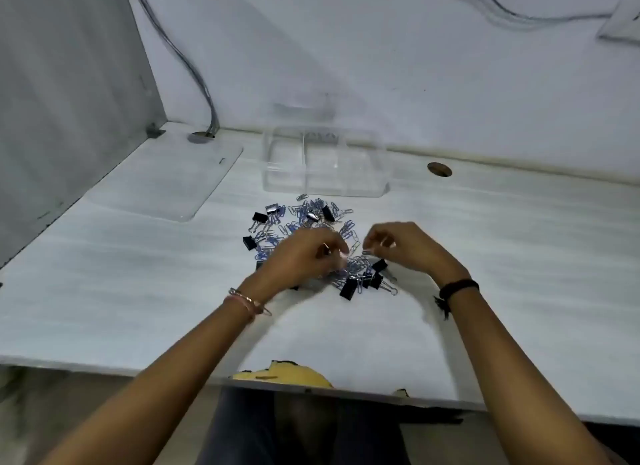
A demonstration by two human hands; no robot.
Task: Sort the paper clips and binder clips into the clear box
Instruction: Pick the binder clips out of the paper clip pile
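Note:
A heap of blue and silver paper clips [304, 218] mixed with black binder clips [348, 288] lies on the white desk. Behind it stands the clear box [323, 163], divided into compartments, with nothing visible inside. My left hand [301, 256] hovers over the near part of the heap, fingers curled and pinched together. My right hand [405, 244] is just right of it, fingertips pinched on what looks like a small silver paper clip. Both hands are blurred, so what the left one holds is unclear.
The clear lid [162, 184] lies flat to the left of the box. Cables [207, 118] drop into a desk hole at the back left; another hole [440, 169] is at the back right. The desk's front edge [287, 378] is chipped, showing yellow.

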